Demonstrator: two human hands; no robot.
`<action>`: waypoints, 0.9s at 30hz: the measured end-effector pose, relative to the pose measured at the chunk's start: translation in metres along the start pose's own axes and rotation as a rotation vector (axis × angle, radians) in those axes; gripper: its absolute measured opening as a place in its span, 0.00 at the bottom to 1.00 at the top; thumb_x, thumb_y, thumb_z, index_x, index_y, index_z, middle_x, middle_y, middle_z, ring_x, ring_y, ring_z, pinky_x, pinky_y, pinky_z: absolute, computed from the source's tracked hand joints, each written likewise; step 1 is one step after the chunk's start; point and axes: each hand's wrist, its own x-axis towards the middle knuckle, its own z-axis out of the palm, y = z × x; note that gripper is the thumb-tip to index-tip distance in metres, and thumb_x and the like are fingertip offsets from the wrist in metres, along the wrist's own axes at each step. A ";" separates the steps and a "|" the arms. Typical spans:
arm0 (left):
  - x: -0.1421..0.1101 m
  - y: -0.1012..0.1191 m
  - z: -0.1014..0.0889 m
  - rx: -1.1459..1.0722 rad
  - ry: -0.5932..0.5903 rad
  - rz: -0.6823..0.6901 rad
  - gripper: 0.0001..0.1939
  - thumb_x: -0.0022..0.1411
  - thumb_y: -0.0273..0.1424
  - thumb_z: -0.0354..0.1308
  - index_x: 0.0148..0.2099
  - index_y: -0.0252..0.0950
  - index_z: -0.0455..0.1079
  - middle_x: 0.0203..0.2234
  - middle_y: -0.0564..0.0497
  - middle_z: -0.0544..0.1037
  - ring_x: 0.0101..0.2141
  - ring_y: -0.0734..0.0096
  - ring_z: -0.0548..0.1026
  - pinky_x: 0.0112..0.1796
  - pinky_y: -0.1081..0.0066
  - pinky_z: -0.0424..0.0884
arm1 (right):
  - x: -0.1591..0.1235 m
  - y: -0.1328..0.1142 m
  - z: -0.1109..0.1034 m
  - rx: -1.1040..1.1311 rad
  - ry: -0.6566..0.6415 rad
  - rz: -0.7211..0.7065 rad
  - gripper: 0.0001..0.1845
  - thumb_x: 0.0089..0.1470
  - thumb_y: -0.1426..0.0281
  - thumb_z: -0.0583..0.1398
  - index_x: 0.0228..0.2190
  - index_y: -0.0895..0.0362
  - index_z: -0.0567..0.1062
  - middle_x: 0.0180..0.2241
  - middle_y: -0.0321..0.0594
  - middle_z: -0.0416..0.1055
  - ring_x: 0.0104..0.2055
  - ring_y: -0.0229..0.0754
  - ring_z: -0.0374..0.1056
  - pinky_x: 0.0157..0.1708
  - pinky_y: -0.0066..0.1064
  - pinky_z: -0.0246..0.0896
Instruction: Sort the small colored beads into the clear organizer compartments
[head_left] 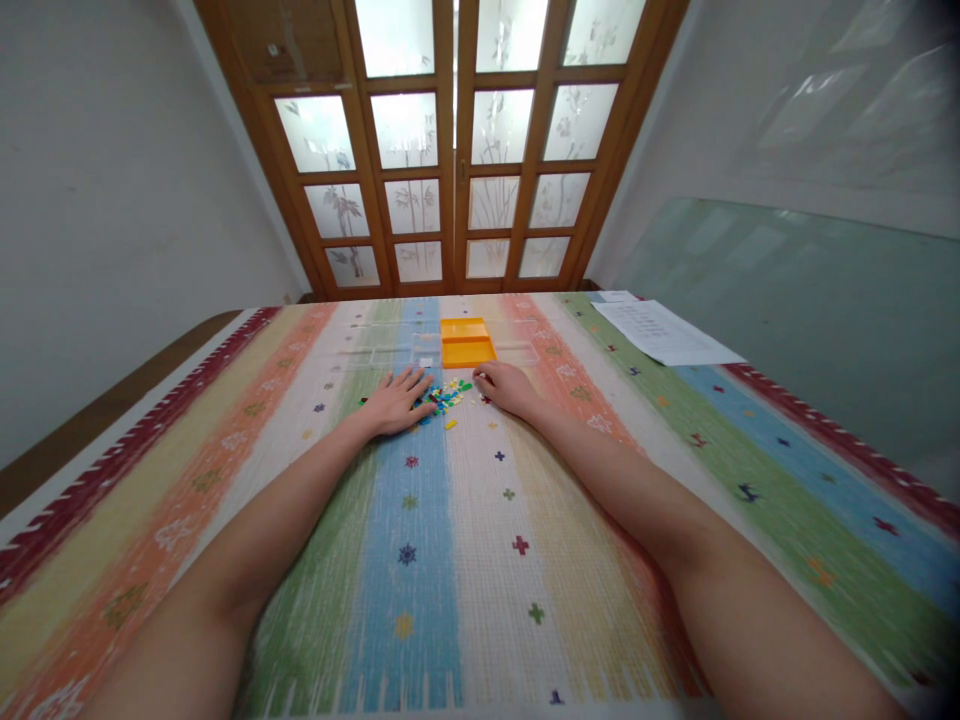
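A small heap of tiny coloured pieces (448, 397), blue, green, yellow and white, lies on the striped cloth between my hands. My left hand (397, 400) rests flat on the cloth with fingers spread, its fingertips touching the left side of the heap. My right hand (506, 386) lies palm down just right of the heap, fingers curled inward and together near the pieces; I cannot make out whether anything is in them. An orange tray (465, 342) with two compartments sits just beyond the heap.
Clear plastic trays (390, 352) flank the orange one on both sides. A printed sheet of paper (664, 333) lies at the far right of the table. Wooden doors with frosted glass (450, 150) stand behind the table (450, 560).
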 end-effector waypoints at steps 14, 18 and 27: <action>0.004 -0.023 -0.009 -0.028 0.296 -0.039 0.18 0.69 0.32 0.50 0.49 0.42 0.81 0.46 0.47 0.83 0.50 0.57 0.76 0.56 0.56 0.70 | 0.000 -0.001 -0.003 0.002 -0.006 -0.013 0.14 0.70 0.65 0.55 0.47 0.54 0.80 0.47 0.44 0.79 0.49 0.44 0.72 0.48 0.30 0.61; 0.004 -0.024 -0.006 -0.037 0.284 0.009 0.18 0.68 0.31 0.51 0.50 0.43 0.82 0.47 0.48 0.82 0.51 0.57 0.74 0.56 0.56 0.70 | -0.001 -0.001 -0.002 0.009 -0.005 -0.017 0.14 0.70 0.65 0.55 0.47 0.53 0.80 0.46 0.44 0.79 0.48 0.44 0.72 0.48 0.30 0.60; 0.003 -0.021 -0.007 -0.051 0.289 0.046 0.15 0.69 0.32 0.53 0.49 0.43 0.81 0.48 0.46 0.81 0.52 0.57 0.73 0.57 0.56 0.69 | -0.001 -0.003 -0.005 0.009 -0.018 -0.010 0.14 0.70 0.65 0.55 0.47 0.54 0.80 0.47 0.45 0.79 0.49 0.44 0.72 0.48 0.31 0.60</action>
